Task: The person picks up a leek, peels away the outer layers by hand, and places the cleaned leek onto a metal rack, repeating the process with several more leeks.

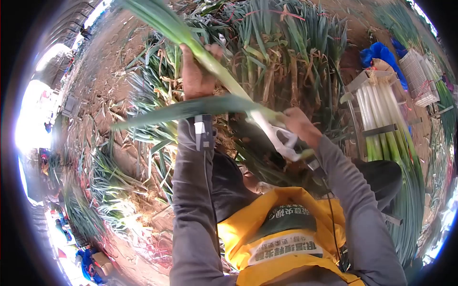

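A large green onion (224,76) slants across the middle, its green top at the upper left and its white base at the lower right. My left hand (198,71) is closed around its stalk where the green turns pale. My right hand (301,126) is closed on an outer leaf (191,109) near the white end. That leaf stretches left across the stalk and is partly blurred. A thin white strip of skin hangs below my right fingers, which are partly smeared by motion.
Unpeeled green onions (286,57) lie in bundles ahead, with more in a heap on the left (152,90). At right, cleaned white onions (377,105) rest in a metal rack (379,131). Dry leaf scraps cover the soil (105,90). A yellow apron (286,205) covers my lap.
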### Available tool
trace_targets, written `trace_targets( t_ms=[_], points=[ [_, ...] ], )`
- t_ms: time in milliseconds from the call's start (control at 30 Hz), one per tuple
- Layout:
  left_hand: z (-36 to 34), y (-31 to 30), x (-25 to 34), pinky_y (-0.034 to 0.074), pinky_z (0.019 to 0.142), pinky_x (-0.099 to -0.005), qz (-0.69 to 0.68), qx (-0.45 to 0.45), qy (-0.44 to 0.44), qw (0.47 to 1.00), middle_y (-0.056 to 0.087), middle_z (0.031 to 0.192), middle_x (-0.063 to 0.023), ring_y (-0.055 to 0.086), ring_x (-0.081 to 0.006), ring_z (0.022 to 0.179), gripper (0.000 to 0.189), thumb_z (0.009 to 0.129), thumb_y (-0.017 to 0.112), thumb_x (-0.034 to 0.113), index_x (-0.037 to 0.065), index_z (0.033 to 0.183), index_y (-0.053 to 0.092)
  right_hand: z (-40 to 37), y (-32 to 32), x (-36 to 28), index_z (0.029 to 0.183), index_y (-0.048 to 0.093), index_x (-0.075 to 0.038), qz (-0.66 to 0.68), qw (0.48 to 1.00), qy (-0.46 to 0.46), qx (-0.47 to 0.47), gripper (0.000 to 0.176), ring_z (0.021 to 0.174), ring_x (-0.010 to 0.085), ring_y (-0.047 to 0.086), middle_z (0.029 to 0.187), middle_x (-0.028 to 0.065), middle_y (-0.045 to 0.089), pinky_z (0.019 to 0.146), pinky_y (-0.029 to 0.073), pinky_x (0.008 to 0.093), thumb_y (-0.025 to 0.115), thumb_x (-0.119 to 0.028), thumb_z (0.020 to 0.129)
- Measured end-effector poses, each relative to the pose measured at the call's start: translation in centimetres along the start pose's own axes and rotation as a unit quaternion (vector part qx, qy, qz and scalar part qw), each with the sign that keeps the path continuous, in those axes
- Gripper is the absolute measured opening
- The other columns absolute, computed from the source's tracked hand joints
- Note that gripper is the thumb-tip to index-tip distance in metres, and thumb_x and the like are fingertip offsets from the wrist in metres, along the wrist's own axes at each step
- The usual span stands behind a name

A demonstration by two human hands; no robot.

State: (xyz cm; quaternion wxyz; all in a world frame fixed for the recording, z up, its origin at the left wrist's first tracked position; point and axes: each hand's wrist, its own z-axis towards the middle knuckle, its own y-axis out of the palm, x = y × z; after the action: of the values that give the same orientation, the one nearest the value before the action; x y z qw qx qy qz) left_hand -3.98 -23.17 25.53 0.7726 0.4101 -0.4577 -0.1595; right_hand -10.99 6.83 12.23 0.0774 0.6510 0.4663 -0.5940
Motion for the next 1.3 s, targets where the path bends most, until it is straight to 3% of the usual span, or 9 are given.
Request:
trace_targets(
  t_ms=[67,267,333,433,633,767,1100,1167,1300],
  points=[
    [-0.5,0.6,0.6,0.052,0.092,-0.0441,-0.021,0.035,0.012,0.999,0.061,0.087,-0.0089,0.061,-0.0247,0.086,0.052,0.101,0.058,0.053,0.004,0.119,0.057,-3.0,0.1,4.1,0.094,0.071,0.006,-0.032,0.999,0.010,0.022,0.041,0.087,0.0424,0.067,0.087,0.0278,0.068,0.077,0.049,0.0465,0.068,-0.034,0.091],
    [-1.0,-0.3,0.5,0.057,0.094,-0.0428,0.080,0.226,0.058,0.969,0.059,0.093,-0.0113,0.062,-0.0253,0.092,0.047,0.101,0.062,0.044,0.002,0.120,0.053,-8.5,0.4,18.6,0.105,0.068,-0.002,-0.262,0.953,0.130,0.074,0.032,0.105,0.0435,0.063,0.105,0.0263,0.067,0.086,0.050,0.0511,0.066,-0.030,0.088],
    [-2.7,0.5,1.0,0.056,0.101,-0.0417,0.134,0.188,0.031,0.973,0.055,0.118,-0.0183,0.061,-0.0261,0.110,0.052,0.103,0.062,0.019,-0.002,0.145,0.038,-8.6,-2.9,10.0,0.107,0.068,-0.004,-0.372,0.921,0.117,-0.006,0.028,0.105,0.0415,0.064,0.113,0.0230,0.066,0.086,0.051,0.0500,0.065,-0.026,0.091],
    [-4.9,1.3,1.3,0.056,0.094,-0.0334,0.528,0.072,0.112,0.839,0.056,0.120,-0.0154,0.061,-0.0242,0.115,0.047,0.108,0.042,0.002,0.005,0.153,0.032,-8.7,-5.9,1.7,0.121,0.065,-0.005,-0.314,0.929,-0.114,0.160,0.031,0.109,0.0362,0.064,0.117,0.0143,0.067,0.085,0.053,0.0471,0.061,-0.020,0.095],
    [-1.9,-0.1,1.2,0.054,0.097,-0.0405,0.198,0.174,0.057,0.963,0.054,0.119,-0.0138,0.059,-0.0237,0.114,0.043,0.105,0.061,0.028,-0.002,0.134,0.050,-6.4,-2.1,-7.8,0.120,0.066,-0.006,-0.188,0.903,-0.329,0.204,0.032,0.101,0.0338,0.064,0.105,0.0107,0.066,0.084,0.053,0.0432,0.070,-0.023,0.092],
    [-1.9,-0.1,0.5,0.057,0.093,-0.0442,0.055,0.156,0.053,0.985,0.056,0.103,-0.0071,0.061,-0.0238,0.099,0.032,0.096,0.071,0.013,0.003,0.123,0.056,-2.3,1.1,-7.8,0.112,0.067,-0.006,-0.162,0.871,-0.404,0.228,0.028,0.097,0.0327,0.063,0.102,0.0090,0.065,0.081,0.053,0.0418,0.074,-0.016,0.087],
    [-2.1,1.4,-0.5,0.061,0.081,-0.0424,0.080,0.111,0.090,0.986,0.059,0.110,-0.0068,0.065,-0.0229,0.091,0.037,0.092,0.077,0.009,0.007,0.121,0.054,-2.3,3.3,-8.7,0.096,0.061,-0.006,-0.290,0.848,-0.362,0.258,0.018,0.086,0.0273,0.062,0.091,0.0084,0.058,0.075,0.054,0.0389,0.071,-0.009,0.081],
    [-2.6,2.8,-0.9,0.060,0.081,-0.0414,0.061,0.164,0.105,0.979,0.059,0.112,-0.0075,0.066,-0.0259,0.095,0.042,0.091,0.078,0.009,0.007,0.124,0.052,-2.5,4.0,-8.2,0.097,0.061,-0.006,-0.326,0.764,-0.496,0.252,0.017,0.081,0.0246,0.065,0.094,0.0081,0.059,0.068,0.056,0.0375,0.068,-0.008,0.082],
    [-3.2,2.5,-1.5,0.059,0.082,-0.0416,0.061,0.179,0.064,0.980,0.059,0.116,-0.0087,0.067,-0.0293,0.102,0.045,0.090,0.079,0.007,0.008,0.125,0.051,-3.2,3.8,-8.3,0.098,0.059,-0.004,-0.359,0.816,-0.405,0.203,0.015,0.068,0.0242,0.068,0.094,0.0103,0.059,0.057,0.055,0.0385,0.066,-0.010,0.086]
  ],
)
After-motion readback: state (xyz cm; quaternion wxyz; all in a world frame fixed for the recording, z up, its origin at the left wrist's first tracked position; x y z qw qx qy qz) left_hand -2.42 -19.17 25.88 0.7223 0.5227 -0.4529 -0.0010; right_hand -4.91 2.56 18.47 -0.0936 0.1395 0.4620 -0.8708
